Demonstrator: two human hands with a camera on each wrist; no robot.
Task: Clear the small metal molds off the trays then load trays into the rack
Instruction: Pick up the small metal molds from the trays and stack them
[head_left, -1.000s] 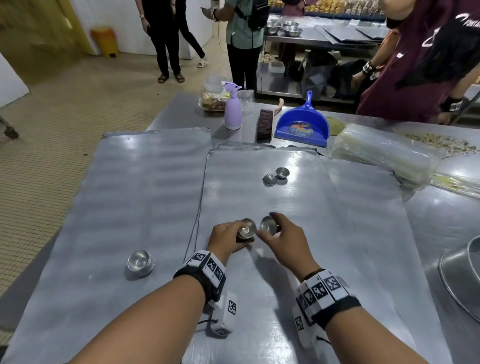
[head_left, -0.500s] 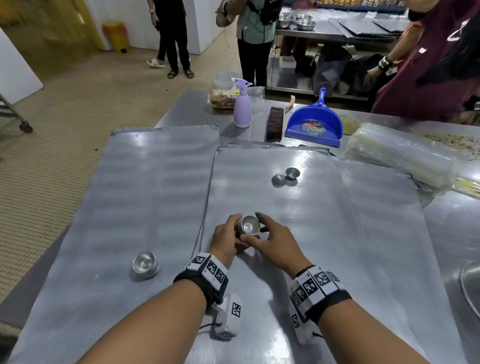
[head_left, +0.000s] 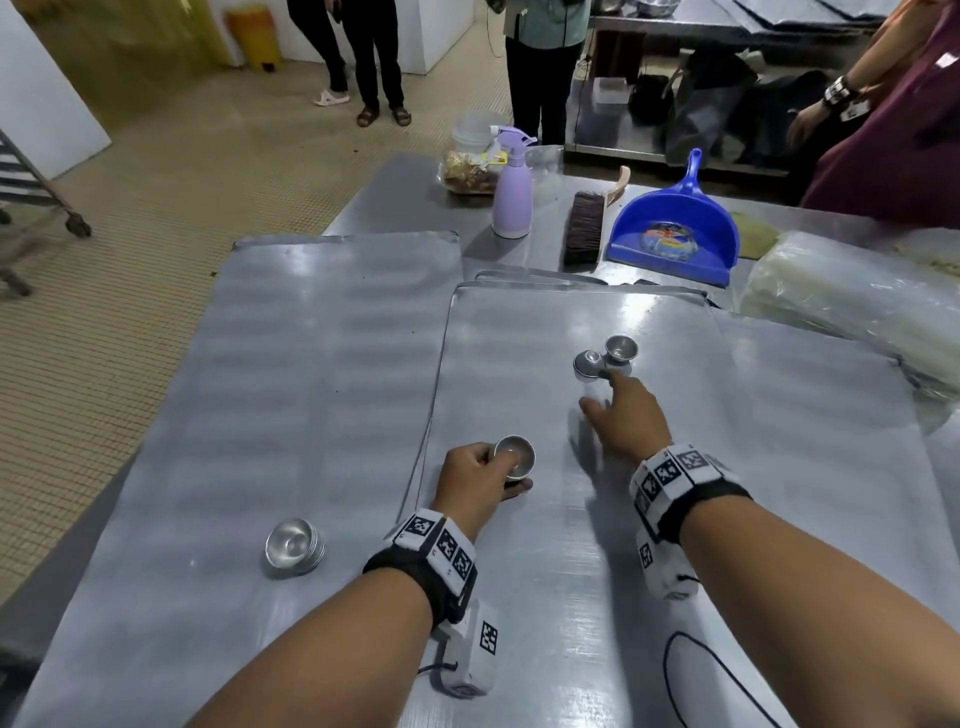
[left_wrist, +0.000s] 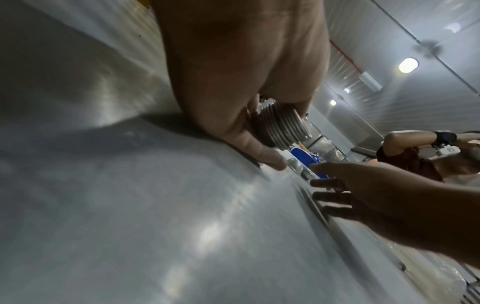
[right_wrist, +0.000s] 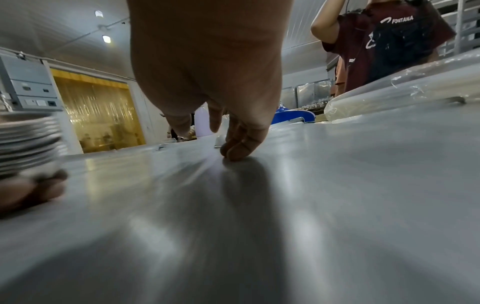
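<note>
My left hand (head_left: 480, 475) grips a stack of small metal molds (head_left: 515, 456) just above the middle tray (head_left: 519, 597); the left wrist view shows the stack's nested rims (left_wrist: 281, 125) between thumb and fingers. My right hand (head_left: 621, 415) stretches forward over the same tray, fingers spread and holding nothing, its fingertips just short of two loose molds (head_left: 605, 356) lying together. In the right wrist view the fingertips (right_wrist: 236, 150) touch the tray surface. Another stack of molds (head_left: 294, 545) stands on the left tray (head_left: 311, 338).
Behind the trays stand a lilac spray bottle (head_left: 511, 184), a brush (head_left: 582, 226) and a blue dustpan (head_left: 675, 228). Clear plastic bags (head_left: 841, 296) lie at the right. Several people stand beyond the table. A wheeled rack (head_left: 31, 187) is at far left.
The hands have parted: the right one let go of the stack and reached forward towards the two loose molds. The left hand stays put with the merged stack.
</note>
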